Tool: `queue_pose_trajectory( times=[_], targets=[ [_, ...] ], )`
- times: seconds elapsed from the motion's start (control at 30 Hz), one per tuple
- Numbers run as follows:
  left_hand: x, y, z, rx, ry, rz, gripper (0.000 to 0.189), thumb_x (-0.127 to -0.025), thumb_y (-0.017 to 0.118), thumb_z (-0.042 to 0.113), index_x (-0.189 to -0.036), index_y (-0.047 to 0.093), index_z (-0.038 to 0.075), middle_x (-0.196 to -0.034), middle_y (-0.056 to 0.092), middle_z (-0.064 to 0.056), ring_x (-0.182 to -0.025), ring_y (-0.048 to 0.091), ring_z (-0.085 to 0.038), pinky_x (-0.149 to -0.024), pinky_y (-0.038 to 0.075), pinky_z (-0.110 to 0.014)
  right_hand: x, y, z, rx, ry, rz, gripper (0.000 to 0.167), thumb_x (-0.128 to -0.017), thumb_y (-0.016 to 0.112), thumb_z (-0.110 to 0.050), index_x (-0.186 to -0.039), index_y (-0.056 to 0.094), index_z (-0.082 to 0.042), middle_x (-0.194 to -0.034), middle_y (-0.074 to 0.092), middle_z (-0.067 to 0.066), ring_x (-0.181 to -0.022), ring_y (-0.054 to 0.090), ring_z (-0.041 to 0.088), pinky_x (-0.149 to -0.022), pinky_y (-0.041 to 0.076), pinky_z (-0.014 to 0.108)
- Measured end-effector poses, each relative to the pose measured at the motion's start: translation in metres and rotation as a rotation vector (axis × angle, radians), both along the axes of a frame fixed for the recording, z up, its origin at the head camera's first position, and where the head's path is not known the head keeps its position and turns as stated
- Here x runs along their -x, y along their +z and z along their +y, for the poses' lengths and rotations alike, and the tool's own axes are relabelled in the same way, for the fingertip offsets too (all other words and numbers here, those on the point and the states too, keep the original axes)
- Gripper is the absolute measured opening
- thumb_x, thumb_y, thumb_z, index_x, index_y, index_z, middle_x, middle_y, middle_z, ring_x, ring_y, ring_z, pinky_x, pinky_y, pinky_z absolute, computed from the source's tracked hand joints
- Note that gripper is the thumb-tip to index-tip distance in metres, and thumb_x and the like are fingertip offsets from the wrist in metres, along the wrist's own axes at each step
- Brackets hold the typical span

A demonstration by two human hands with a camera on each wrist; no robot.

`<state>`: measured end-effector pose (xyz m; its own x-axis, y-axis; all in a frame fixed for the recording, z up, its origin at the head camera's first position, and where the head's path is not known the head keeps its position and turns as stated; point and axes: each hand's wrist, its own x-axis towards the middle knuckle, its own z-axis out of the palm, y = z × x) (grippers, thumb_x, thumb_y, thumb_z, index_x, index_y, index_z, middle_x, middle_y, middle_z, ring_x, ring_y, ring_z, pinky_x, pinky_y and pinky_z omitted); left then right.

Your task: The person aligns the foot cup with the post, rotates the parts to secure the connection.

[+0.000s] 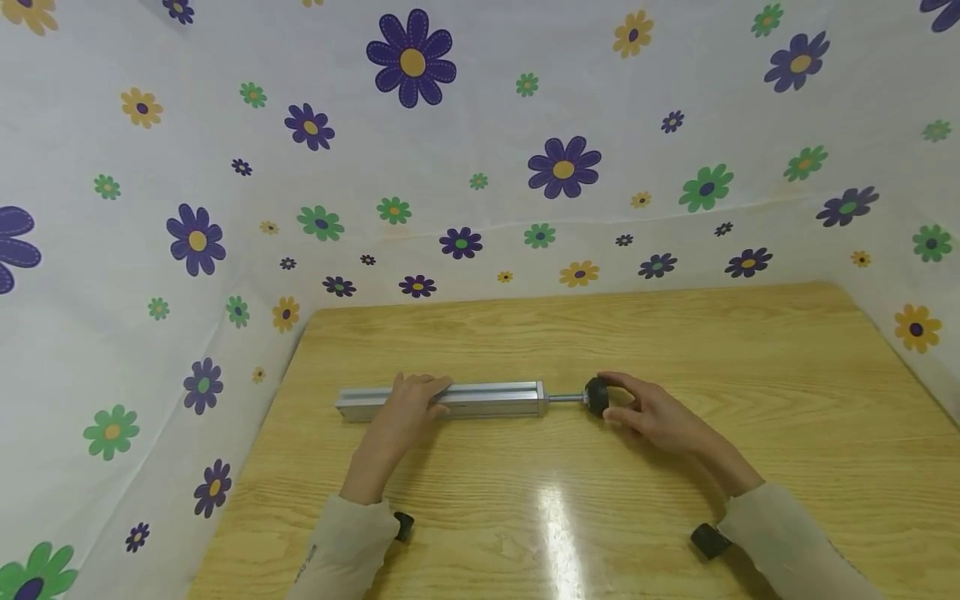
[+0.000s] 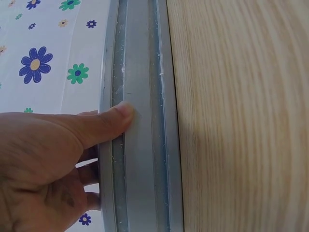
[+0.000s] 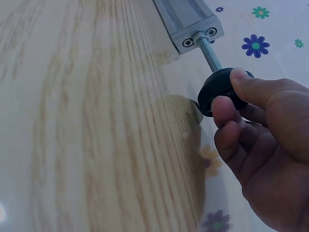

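An aluminium profile bar [image 1: 491, 402] with slotted sides lies lengthwise on the table. My left hand [image 1: 405, 410] grips it left of its middle; in the left wrist view the thumb presses the face of the bar [image 2: 141, 159] while the other fingers go behind it. From the bar's right end plate [image 3: 199, 35], fixed with two screws, sticks out a threaded rod [image 3: 209, 55]. At the rod's tip sits a round black levelling foot [image 1: 597, 397]. My right hand [image 1: 663, 417] pinches that foot by its rim between thumb and fingers.
The wood-grain table [image 1: 465, 500] reaches back to a white sheet [image 1: 480, 125] printed with flowers, which hangs behind and at both sides. A black piece [image 1: 710, 542] shows by the right sleeve, another [image 1: 403, 527] by the left.
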<state>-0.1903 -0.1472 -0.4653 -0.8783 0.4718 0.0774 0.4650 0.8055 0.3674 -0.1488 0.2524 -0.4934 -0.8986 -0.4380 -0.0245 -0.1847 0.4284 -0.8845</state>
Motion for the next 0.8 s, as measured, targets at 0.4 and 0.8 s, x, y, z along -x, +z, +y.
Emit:
queue_pose_trajectory(
  times=[0.4, 0.8],
  targets=[
    [-0.002, 0.001, 0.000, -0.014, 0.007, -0.016, 0.047, -0.091, 0.077, 0.013, -0.135, 0.066, 0.001, -0.126, 0.068, -0.023, -0.121, 0.062, -0.042, -0.117, 0.025, -0.071, -0.007, -0.002, -0.007, -0.066, -0.084, 0.187, 0.070, -0.088, 0.077, 0.006, -0.150, 0.044, 0.000, -0.085, 0.063, 0.004, -0.067, 0.056, 0.011, -0.059, 0.049, 0.024],
    [-0.002, 0.001, 0.000, -0.015, 0.012, -0.011, 0.047, -0.091, 0.077, 0.013, -0.135, 0.066, 0.001, -0.125, 0.069, -0.022, -0.121, 0.063, -0.041, -0.117, 0.026, -0.071, -0.004, -0.001, -0.009, -0.085, -0.083, 0.093, 0.067, -0.093, 0.072, 0.004, -0.152, 0.042, -0.001, -0.062, 0.050, -0.005, -0.052, 0.044, 0.007, -0.050, 0.037, 0.021]
  ],
)
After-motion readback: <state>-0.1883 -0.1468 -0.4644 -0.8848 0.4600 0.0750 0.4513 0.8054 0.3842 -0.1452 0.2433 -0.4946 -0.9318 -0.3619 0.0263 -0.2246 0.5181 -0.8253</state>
